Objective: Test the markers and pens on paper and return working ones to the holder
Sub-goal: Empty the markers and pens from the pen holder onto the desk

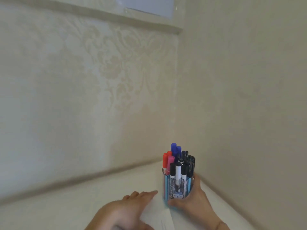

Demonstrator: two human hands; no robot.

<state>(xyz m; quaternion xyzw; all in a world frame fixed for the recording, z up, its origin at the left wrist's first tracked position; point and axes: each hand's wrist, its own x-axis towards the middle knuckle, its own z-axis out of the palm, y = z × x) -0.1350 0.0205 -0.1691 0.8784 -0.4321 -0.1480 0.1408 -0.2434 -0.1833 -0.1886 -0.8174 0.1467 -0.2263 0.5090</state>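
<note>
At corner: R hand (196,201) grip wraps holder (176,188) | L hand (129,206) flat, fingers spread

Rm corner is seen w/ two walls meeting. Left wall (66,72) is covered in pale cream wallpaper w/ a faint floral damask pattern (114,63); cool bluish light is cast across its left part. Right wall (240,80) is plain beige. A ledge or trim strip (116,17) is run across the top, w/ a pale window-like panel (146,5) above. A white table surface (83,196) is set into the corner below.
</note>
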